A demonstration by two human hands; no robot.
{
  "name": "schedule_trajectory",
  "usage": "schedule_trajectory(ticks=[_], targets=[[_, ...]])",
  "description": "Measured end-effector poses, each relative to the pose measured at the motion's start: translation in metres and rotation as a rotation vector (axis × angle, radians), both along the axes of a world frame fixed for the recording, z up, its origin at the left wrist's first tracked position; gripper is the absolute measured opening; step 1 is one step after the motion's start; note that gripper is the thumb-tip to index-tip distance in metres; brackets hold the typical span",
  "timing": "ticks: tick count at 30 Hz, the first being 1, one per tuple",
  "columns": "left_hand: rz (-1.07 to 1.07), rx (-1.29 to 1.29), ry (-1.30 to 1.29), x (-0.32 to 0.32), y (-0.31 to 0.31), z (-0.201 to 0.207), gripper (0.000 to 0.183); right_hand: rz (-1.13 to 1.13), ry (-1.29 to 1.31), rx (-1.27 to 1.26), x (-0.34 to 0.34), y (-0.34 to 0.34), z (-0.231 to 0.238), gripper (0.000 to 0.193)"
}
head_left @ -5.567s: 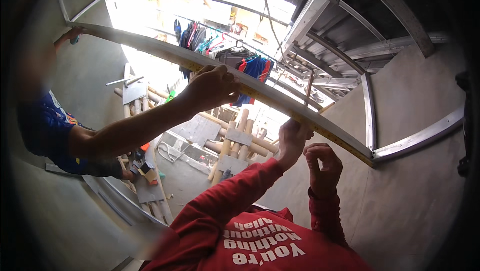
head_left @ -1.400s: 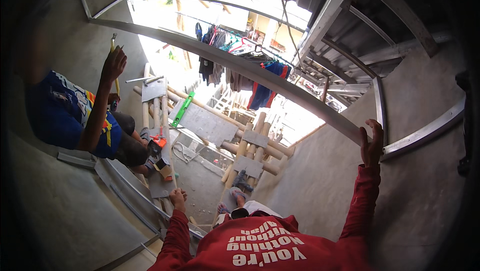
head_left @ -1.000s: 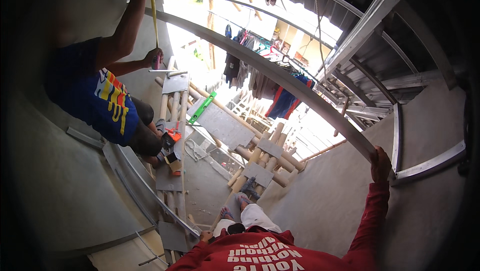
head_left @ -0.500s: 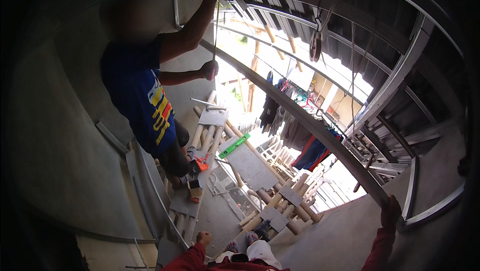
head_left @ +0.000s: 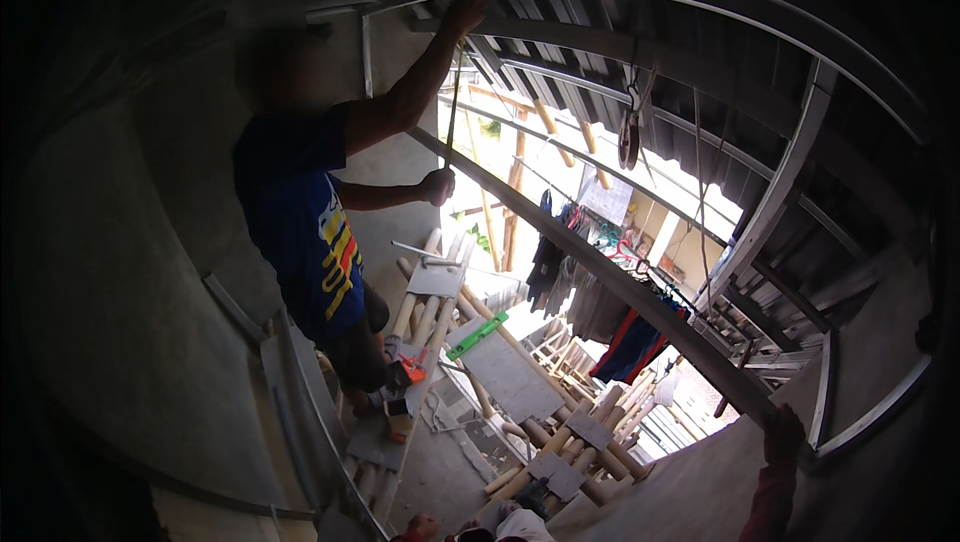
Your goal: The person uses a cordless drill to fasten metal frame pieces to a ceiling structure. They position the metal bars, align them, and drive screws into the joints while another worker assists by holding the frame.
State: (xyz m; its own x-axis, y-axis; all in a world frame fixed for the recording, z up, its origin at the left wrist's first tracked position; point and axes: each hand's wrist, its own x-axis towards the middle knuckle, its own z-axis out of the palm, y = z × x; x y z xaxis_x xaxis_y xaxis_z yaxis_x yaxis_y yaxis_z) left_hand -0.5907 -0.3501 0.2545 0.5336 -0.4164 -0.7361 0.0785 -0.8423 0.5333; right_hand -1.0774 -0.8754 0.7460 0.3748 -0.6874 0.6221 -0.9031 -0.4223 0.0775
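Note:
My right hand is closed on the lower right end of a long grey metal beam, which slants up to the left across the opening. At the bottom edge, my left hand looks curled. Whatever it may hold is hidden, and the picture's edge cuts it off. Beyond the beam's far end stands a co-worker in a blue shirt. That person stretches a tape measure upright between a raised hand at the roof frame and a lower hand.
A green spirit level lies on a board among round poles. An orange-and-black tool is by the co-worker's feet. Clothes hang beyond the beam. A pulley and rope dangle from the roof. Metal channels lean at left.
My view has tilted up, so the scene sits lower and slightly right, and my left hand is nearer the bottom edge. My right hand stays on the beam; the co-worker still holds the tape.

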Motion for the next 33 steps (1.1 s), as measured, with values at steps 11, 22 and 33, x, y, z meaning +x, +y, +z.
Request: schedule_trajectory(ticks=[11,22,33], targets=[[-0.078,0.021,-0.24,-0.011,-0.012,-0.001,0.024,0.025,0.025,-0.111,-0.006,-0.005,-0.01,0.05],[0.011,0.004,-0.09,-0.018,-0.011,0.007,0.031,0.006,0.063,-0.013,-0.005,-0.001,-0.003,0.045],[-0.025,-0.01,-0.214,-0.024,-0.015,0.008,0.033,-0.007,0.117,-0.063,-0.02,-0.017,-0.018,0.05]])
